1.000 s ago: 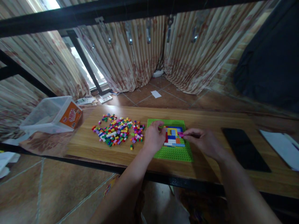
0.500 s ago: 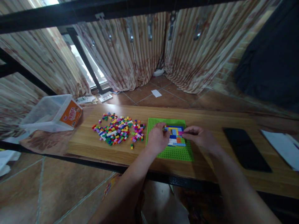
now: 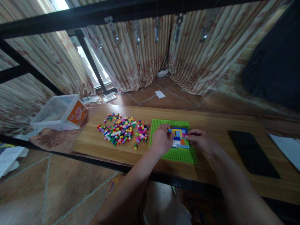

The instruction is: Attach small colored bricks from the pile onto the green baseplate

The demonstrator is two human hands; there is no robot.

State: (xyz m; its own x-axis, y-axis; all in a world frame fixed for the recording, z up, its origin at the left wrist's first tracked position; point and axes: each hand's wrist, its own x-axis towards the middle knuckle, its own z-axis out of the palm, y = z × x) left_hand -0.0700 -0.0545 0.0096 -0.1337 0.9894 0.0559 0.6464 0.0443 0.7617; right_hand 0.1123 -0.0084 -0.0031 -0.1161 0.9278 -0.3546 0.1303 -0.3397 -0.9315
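A green studded baseplate [image 3: 179,157] lies on the wooden table and carries a low toy brick build [image 3: 179,132] of blue, yellow, white, orange and light blue pieces. My left hand [image 3: 162,139] is curled against the build's left side, with fingertips at its far left corner; the palm hides part of that edge. At the right side, my right hand [image 3: 202,141] pinches a small purple toy brick [image 3: 186,135] between thumb and fingers, at the build's right edge. Whether this brick is pressed onto the studs I cannot tell.
Left of the baseplate is a spread of loose coloured bricks [image 3: 122,129]. One small green-and-yellow piece [image 3: 135,147] lies apart, nearer me. A clear plastic box [image 3: 58,114] stands at the far left. To the right are a black phone-like slab [image 3: 253,153] and white paper [image 3: 286,148].
The whole view has shifted slightly, so the table and hands appear a little further right. Both hands stay at the build; the right hand's pinch at its right edge looks nearly the same.
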